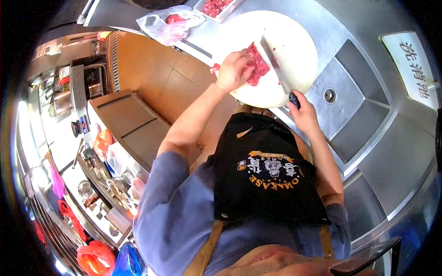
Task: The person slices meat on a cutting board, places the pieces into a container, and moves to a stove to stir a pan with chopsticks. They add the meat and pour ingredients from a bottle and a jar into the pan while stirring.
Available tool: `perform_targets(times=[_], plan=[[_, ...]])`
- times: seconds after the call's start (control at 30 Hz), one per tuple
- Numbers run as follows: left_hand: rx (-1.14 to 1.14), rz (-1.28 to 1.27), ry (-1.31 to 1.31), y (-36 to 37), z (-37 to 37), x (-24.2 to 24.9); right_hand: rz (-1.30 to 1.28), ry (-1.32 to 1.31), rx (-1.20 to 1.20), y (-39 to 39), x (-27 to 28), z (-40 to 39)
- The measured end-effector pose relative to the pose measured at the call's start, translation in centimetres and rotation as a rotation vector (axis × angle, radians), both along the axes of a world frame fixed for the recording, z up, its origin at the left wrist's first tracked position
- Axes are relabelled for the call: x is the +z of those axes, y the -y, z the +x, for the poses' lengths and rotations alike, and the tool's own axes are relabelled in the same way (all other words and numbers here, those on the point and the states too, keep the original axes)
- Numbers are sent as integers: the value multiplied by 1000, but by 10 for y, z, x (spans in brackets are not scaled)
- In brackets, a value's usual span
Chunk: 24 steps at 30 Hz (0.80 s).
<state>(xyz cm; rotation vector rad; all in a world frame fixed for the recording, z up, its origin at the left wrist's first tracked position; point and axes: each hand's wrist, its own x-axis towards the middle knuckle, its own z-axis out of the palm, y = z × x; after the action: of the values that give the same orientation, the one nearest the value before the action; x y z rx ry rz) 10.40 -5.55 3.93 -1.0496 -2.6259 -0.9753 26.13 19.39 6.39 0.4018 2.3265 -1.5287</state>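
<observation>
We had the red meat (260, 69) on the round board (294, 46), left of its middle, under and just right of our left hand (235, 70). Those fingers were bent over it; whether they pinched it, we could not tell. Our right hand (303, 112), near the board's lower right edge, had its fingers clamped on the handle of the knife (277, 69), its blade slanting just beside the meat's right side. Past the board's upper left edge, the white tray (224, 17) and plastic bag (177, 35) held more meat.
</observation>
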Motion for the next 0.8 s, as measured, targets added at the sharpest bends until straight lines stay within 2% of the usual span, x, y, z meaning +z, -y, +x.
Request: perform_targets(times=[0.1,0.17,0.23,0.3,0.5,0.8], plan=[[-34,26,-23,-8,-1,-8,69,-17,66,18,12,-12],[-47,38,-10,-11,0,-11,241,-424,124,28,14,-19],[-24,-66,-78,-15,1,-14,317,-350,165,33,19,-20],[-4,-70,-37,-17,4,-21,463,-152,280,36,30,-16],[37,-90,-82,-18,6,-25,388,-178,170,26,28,-4],[2,-16,-69,-21,0,-25,327,-222,212,50,5,-82]])
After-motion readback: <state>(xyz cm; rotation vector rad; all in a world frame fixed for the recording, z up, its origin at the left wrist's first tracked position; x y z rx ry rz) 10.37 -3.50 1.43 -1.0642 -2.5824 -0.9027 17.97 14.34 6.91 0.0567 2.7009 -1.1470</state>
